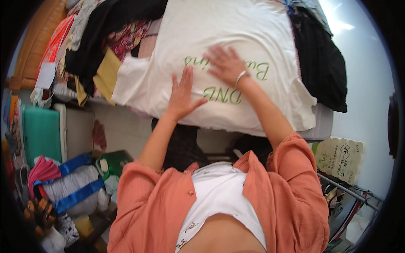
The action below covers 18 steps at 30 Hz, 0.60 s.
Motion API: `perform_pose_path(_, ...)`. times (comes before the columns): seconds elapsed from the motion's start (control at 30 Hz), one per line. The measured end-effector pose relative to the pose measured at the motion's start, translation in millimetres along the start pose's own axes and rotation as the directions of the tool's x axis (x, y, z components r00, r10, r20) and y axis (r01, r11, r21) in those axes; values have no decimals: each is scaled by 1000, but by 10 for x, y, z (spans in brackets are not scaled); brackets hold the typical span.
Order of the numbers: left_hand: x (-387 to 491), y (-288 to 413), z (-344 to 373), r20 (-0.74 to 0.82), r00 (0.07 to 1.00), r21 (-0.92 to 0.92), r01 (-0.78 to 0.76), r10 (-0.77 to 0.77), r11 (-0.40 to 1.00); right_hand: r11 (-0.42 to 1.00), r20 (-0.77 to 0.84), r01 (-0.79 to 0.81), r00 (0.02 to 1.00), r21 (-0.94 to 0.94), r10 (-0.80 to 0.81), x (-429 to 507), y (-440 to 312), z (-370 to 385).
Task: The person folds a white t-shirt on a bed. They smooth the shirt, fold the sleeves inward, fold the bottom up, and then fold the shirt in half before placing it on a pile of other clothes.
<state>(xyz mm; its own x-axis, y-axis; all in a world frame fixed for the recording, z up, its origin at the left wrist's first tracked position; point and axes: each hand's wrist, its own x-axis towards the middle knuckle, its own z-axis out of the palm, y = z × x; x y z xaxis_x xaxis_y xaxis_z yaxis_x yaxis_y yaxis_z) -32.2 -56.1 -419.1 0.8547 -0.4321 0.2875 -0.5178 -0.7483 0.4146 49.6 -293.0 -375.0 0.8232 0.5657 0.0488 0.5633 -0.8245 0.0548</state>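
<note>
A white T-shirt (177,44) with green lettering lies spread out on a bed or table before me, its collar end towards me and a sleeve out at each side. My left hand (183,93) rests on it left of the lettering, palm down, fingers apart. Over the upper line of letters is my right hand (225,64), slightly blurred, its fingers spread; a silver bangle (242,78) circles that wrist. Neither hand grips the cloth. Whether the right palm touches the shirt or is just above it, I cannot tell.
Black garments (319,60) lie at the right, and a black cloth (95,41) with a yellow fabric piece (107,74) at the left. A teal bin (41,132) and a grey bundle with blue straps (74,189) stand lower left. A paper pack (340,159) and metal rack (345,188) are lower right.
</note>
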Motion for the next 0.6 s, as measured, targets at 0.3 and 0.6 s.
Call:
perform_pose_path(0.3,-373,-652,-461,-14,999,233,52,-50,971,969,-240,-232,948,-82,207,-166,79,206)
perform_pose_path(0.6,-422,-890,-681,55,998,391,-4,-19,921,974,-42,221,975,48,-219,-367,-895,111)
